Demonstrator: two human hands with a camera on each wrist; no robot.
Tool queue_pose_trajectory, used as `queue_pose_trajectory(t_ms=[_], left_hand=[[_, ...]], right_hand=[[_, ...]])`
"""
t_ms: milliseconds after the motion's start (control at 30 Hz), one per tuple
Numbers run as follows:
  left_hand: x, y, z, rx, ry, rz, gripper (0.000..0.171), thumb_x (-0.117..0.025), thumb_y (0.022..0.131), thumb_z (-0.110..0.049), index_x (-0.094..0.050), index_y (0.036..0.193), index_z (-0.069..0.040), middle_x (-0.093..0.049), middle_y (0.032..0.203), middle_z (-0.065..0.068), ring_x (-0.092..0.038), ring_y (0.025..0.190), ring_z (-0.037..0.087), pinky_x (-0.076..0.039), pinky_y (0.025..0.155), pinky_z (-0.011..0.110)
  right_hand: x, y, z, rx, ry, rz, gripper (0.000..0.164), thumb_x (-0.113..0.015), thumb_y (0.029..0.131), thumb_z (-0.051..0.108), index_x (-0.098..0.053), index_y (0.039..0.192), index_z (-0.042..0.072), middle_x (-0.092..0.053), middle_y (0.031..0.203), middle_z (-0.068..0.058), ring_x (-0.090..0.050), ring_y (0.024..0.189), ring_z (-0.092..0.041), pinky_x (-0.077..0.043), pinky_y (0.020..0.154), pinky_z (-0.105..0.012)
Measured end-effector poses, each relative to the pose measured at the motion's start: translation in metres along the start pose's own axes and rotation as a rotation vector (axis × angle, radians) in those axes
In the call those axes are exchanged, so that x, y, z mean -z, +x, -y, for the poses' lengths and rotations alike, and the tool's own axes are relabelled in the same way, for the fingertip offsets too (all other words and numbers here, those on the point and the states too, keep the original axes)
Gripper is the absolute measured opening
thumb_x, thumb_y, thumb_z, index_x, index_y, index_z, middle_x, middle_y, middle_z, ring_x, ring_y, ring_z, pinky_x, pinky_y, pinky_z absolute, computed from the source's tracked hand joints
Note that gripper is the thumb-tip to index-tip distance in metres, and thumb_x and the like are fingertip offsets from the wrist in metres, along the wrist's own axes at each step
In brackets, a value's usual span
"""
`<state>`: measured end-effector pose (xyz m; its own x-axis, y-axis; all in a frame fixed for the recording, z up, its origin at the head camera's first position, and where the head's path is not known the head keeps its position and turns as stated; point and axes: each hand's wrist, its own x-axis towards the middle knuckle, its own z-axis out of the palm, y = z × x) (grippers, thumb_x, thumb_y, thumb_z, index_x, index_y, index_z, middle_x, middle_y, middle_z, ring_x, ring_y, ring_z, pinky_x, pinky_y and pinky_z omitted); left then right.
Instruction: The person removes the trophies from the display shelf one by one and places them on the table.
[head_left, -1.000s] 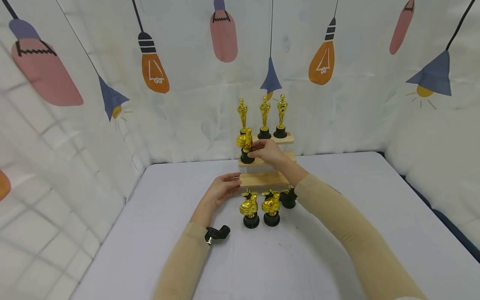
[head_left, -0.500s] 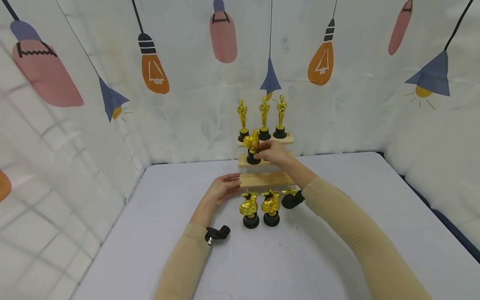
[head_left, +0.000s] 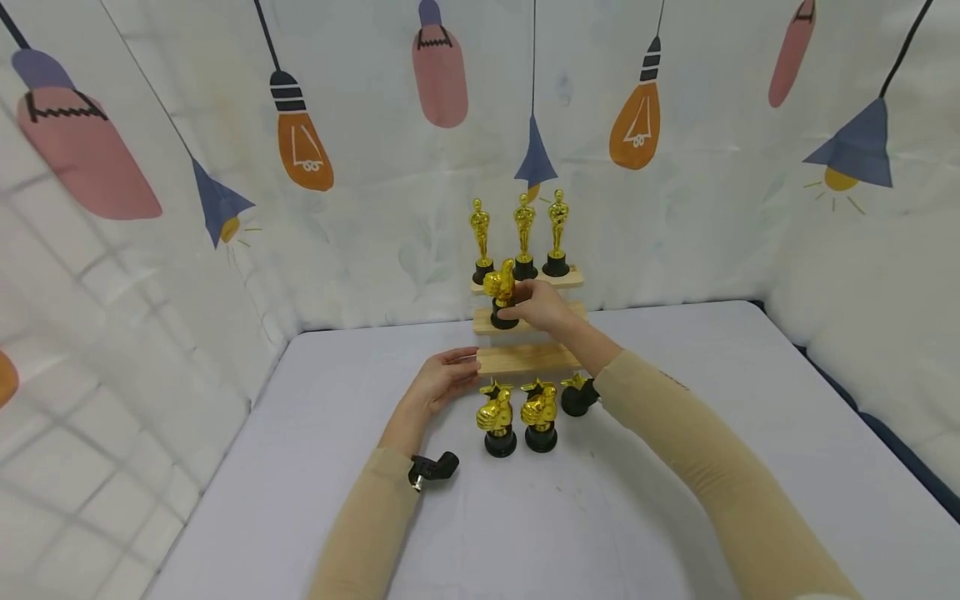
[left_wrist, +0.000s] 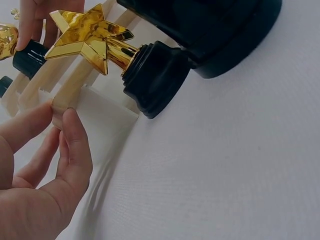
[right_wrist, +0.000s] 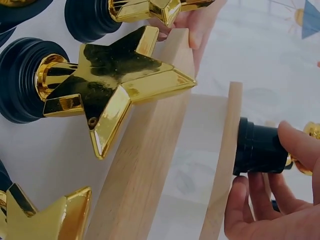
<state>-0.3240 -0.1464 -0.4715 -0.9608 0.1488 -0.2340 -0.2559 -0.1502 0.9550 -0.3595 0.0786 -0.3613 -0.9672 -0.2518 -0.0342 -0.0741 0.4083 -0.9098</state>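
My right hand [head_left: 546, 308] pinches the black base of a gold thumbs-up trophy [head_left: 499, 285] between thumb and fingers. In the right wrist view that base [right_wrist: 262, 147] is right at the surface of the rack's middle wooden step [right_wrist: 227, 155]. With thumb and fingertips, my left hand [head_left: 441, 377] grips the left end of the lowest step [head_left: 528, 359]; the left wrist view shows this pinch on the board end [left_wrist: 64, 102] closely. Two more thumbs-up trophies [head_left: 496, 417] stand upright on the table in front of the rack.
Three gold figure trophies [head_left: 524, 233] stand on the top step [head_left: 564, 278]. Between the lowest step and the front thumbs-up trophies are three star trophies [right_wrist: 120, 80], near my right forearm. A patterned cloth [head_left: 375, 250] hangs behind the white table [head_left: 360, 367].
My right hand has shifted the thumbs-up trophy slightly right along the middle step, away from its left end. The left hand keeps its grip on the lowest step.
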Motion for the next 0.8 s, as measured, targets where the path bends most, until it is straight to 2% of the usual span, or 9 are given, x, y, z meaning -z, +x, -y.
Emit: queue_pose_trajectory(t_ms=[367,567,800], left_hand=[[0.000,0.000,-0.001,0.001,-0.005,0.008,0.047,-0.069,0.097,0.000,-0.056,0.142,0.002,-0.059,0.133,0.019,-0.067,0.101,0.021,-0.058,0.085,0.031],[-0.001,-0.001,-0.002,-0.003,-0.011,0.000,0.046,-0.070,0.097,0.001,-0.058,0.141,0.002,-0.060,0.132,0.019,-0.067,0.101,0.022,-0.058,0.085,0.031],[-0.001,-0.002,-0.001,-0.004,-0.002,0.008,0.048,-0.068,0.097,0.002,-0.056,0.143,0.003,-0.058,0.134,0.020,-0.067,0.100,0.020,-0.058,0.085,0.030]], right_hand=[[0.004,-0.001,-0.002,0.004,0.045,0.022,0.062,-0.077,0.095,0.015,-0.049,0.147,-0.002,-0.057,0.137,-0.018,-0.055,0.124,-0.033,-0.046,0.106,-0.051],[0.008,-0.007,0.003,-0.001,0.074,0.031,0.065,-0.076,0.095,0.011,-0.044,0.150,-0.004,-0.055,0.141,-0.020,-0.053,0.128,-0.033,-0.047,0.106,-0.047],[0.013,-0.012,0.003,-0.012,0.098,0.034,0.062,-0.077,0.094,0.010,-0.048,0.147,-0.003,-0.056,0.137,-0.020,-0.055,0.124,-0.034,-0.049,0.104,-0.046]])
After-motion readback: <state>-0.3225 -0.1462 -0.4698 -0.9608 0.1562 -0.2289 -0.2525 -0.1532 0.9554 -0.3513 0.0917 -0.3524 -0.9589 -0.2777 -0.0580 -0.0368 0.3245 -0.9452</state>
